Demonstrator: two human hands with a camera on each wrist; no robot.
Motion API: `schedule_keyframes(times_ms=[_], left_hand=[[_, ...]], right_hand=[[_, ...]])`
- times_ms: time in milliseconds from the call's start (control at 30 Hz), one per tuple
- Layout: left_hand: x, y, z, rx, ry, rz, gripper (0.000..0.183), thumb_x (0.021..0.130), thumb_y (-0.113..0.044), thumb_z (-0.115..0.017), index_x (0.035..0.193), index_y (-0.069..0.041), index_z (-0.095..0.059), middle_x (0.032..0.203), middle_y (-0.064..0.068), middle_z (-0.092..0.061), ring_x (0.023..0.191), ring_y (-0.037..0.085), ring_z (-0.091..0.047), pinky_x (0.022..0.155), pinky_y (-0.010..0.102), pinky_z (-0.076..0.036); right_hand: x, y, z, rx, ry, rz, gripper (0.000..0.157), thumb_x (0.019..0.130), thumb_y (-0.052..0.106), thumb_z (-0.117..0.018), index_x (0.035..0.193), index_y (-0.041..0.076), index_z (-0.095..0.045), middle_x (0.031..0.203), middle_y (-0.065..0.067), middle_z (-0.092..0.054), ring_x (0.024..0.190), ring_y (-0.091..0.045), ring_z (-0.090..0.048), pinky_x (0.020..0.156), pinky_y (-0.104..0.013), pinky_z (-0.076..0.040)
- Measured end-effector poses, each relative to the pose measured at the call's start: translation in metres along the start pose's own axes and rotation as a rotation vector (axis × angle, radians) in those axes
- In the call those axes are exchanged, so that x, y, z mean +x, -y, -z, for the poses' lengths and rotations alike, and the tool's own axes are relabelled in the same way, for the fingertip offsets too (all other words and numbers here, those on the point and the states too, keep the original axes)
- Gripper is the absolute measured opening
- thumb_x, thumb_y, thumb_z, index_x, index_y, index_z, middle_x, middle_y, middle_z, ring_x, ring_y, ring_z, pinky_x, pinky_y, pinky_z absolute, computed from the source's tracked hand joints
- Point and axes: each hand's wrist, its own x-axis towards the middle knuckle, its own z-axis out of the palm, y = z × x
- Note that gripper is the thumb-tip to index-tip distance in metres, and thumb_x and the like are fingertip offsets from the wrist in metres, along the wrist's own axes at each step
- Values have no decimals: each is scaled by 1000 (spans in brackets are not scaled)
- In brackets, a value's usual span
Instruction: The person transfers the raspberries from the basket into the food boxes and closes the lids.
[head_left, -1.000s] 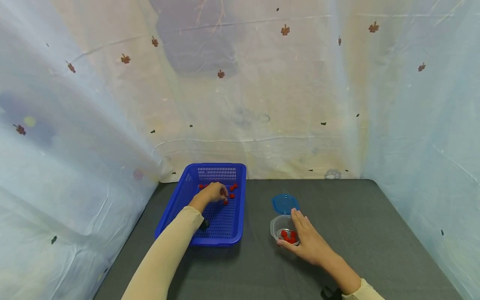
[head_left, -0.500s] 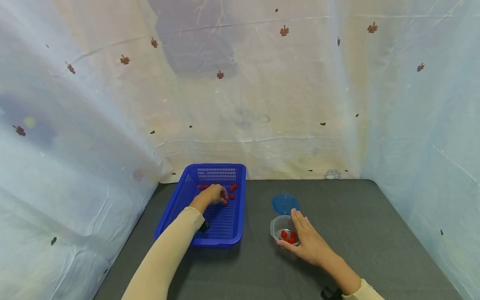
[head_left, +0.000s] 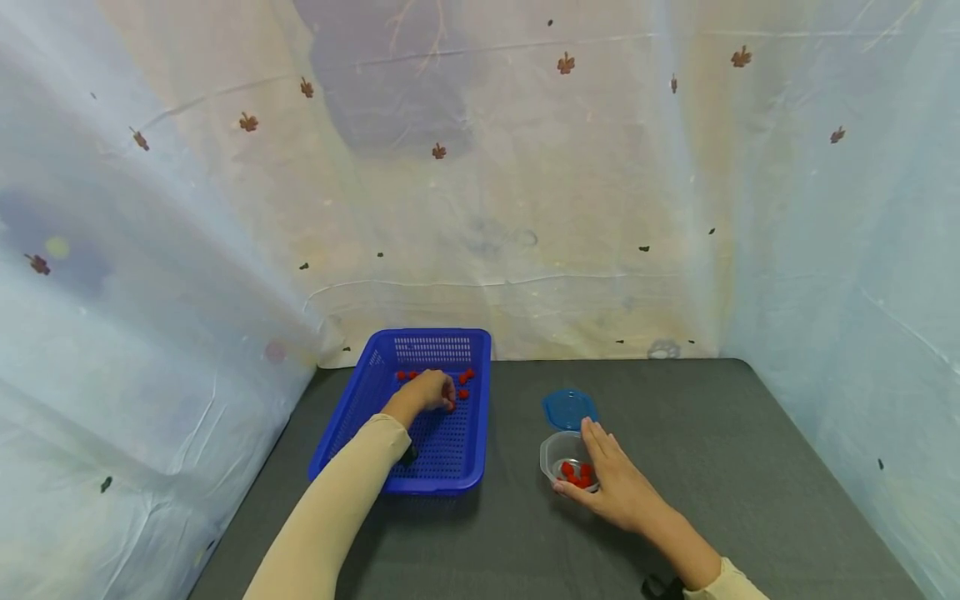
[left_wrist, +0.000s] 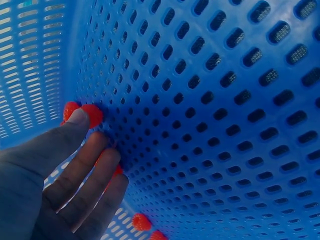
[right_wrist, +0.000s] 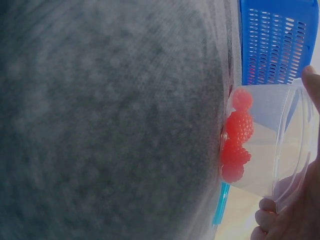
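Note:
My left hand (head_left: 426, 392) reaches down into a blue plastic basket (head_left: 480, 433). Its thumb and forefinger pinch a red raspberry (left_wrist: 93, 115), just off the basket's perforated floor. More raspberries (head_left: 463, 394) lie around the hand in the basket's far half; one (left_wrist: 114, 175) shows partly behind the fingers in the left wrist view. On the right, my right hand (head_left: 622, 483) spans a small clear plastic container (head_left: 553, 454) and steadies it, thumb on the near side and fingers on the far side of the rim. Several raspberries (right_wrist: 239, 127) rest on its bottom.
A blue lid (head_left: 570, 408) lies flat on the grey tablecloth (head_left: 720, 433), just beyond the container. A pale printed sheet (head_left: 525, 183) hangs behind the table and along both sides. The basket stands left of the container, with a strip of cloth between them.
Almost nothing moves: both hands keep their places, left at the raspberry in the basket, right at the container. The head view shifts very slightly.

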Motion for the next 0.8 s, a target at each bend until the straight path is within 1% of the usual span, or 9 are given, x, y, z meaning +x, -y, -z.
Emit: schedule_keyframes(times_ms=[267, 467, 633, 800], left_hand=[[-2, 1, 2, -20, -7, -13, 8, 99, -9, -79, 94, -8, -73, 91, 3, -68, 86, 20, -61, 85, 37, -57], [-6, 0, 5, -24, -12, -28, 10, 98, -10, -80, 92, -9, -72, 89, 2, -67, 84, 19, -61, 82, 36, -56], [-7, -1, 8, -49, -16, -30, 10, 99, -4, -75, 91, -9, -72, 88, 2, -67, 83, 19, -60, 79, 34, -55], [-7, -4, 11, -76, -40, -46, 12, 97, 2, -70, 92, -8, -73, 89, 2, -69, 84, 19, -60, 78, 34, -54]], right_hand=[[1, 0, -1, -1, -3, 5, 121, 92, 77, -66, 169, -3, -18, 176, -24, -20, 161, -46, -24, 127, -63, -21], [1, -1, -2, -4, 0, 4, 121, 92, 78, -65, 169, -3, -18, 175, -24, -21, 160, -46, -24, 127, -63, -22], [1, -1, -1, -6, 0, 5, 121, 92, 79, -65, 170, -2, -18, 176, -24, -21, 160, -46, -24, 127, -63, -23], [1, -1, -1, -6, -5, 7, 121, 92, 78, -65, 169, -2, -18, 175, -24, -21, 160, -46, -24, 127, -63, -23]])
